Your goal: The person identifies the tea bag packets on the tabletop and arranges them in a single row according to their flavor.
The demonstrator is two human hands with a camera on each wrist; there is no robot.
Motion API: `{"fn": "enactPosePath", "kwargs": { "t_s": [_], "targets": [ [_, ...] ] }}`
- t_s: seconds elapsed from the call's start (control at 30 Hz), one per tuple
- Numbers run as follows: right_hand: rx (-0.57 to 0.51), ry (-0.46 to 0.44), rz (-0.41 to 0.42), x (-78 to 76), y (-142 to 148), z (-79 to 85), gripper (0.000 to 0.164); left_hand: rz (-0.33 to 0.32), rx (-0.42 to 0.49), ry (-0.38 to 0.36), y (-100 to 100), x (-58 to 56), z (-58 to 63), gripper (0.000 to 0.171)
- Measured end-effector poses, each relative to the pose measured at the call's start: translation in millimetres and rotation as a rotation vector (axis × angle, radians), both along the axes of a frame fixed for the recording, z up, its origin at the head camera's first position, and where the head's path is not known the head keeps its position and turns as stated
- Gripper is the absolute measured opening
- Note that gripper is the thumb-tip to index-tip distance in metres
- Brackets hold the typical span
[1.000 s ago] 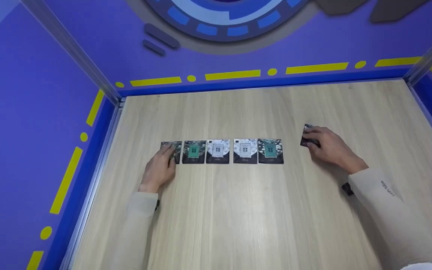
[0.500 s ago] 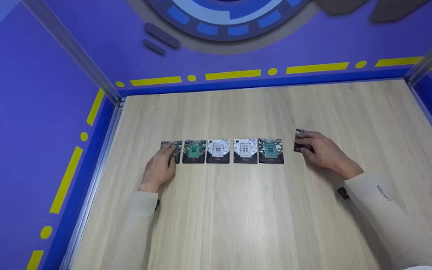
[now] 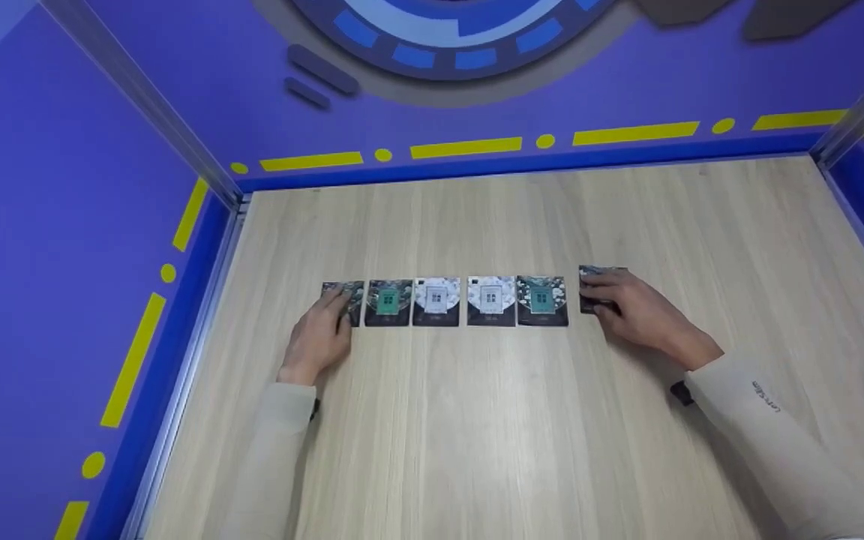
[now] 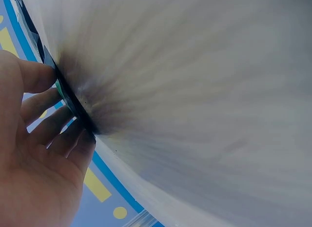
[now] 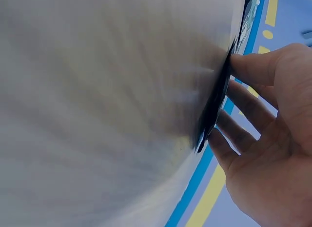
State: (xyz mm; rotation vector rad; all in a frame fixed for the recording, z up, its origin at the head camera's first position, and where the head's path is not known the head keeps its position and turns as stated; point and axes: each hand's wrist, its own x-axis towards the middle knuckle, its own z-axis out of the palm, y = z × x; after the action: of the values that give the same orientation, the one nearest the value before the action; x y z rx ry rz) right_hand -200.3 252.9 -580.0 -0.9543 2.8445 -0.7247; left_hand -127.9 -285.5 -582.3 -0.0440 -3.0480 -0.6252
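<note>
My left hand (image 3: 317, 335) rests its fingertips and thumb on a dark green printed packet (image 3: 355, 306) at the left end of a row, covering much of it. In the left wrist view this packet (image 4: 73, 100) lies flat on the table under the fingers. My right hand (image 3: 638, 307) holds another dark packet (image 3: 589, 271) just right of the row, thumb at its near edge and fingers over its face. Seen from the right wrist, that packet (image 5: 214, 105) is close over the tabletop. A narrow gap separates it from the green-and-white flowered packet (image 3: 542, 301).
Between the hands lie a green-labelled packet (image 3: 388, 302) and two white-flowered packets, one left (image 3: 436, 301) and one right (image 3: 491, 301), with a wider gap between those two. The wooden table (image 3: 447, 420) meets blue-purple walls (image 3: 469, 112) at the back and sides.
My right hand has moved left and slightly toward me with its packet, which has turned flatter and lined up closer to the row. The left hand has stayed still.
</note>
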Motion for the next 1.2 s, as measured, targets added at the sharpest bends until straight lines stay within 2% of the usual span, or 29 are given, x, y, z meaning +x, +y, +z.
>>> {"fn": "enactPosePath", "kwargs": {
  "t_s": [0.37,0.9,1.2],
  "targets": [
    [-0.001,-0.025,-0.009,14.1,-6.1,1.4,0.038,-0.016,-0.008,0.010,0.9,-0.6,2.2,0.049],
    [0.001,-0.044,0.014,21.4,-14.4,1.7,0.038,-0.013,-0.027,-0.006,-0.2,-0.5,3.4,0.049],
    [-0.040,-0.007,0.005,25.4,-14.7,-1.3,0.038,0.009,-0.031,-0.040,0.2,3.1,1.2,0.051]
  ]
}}
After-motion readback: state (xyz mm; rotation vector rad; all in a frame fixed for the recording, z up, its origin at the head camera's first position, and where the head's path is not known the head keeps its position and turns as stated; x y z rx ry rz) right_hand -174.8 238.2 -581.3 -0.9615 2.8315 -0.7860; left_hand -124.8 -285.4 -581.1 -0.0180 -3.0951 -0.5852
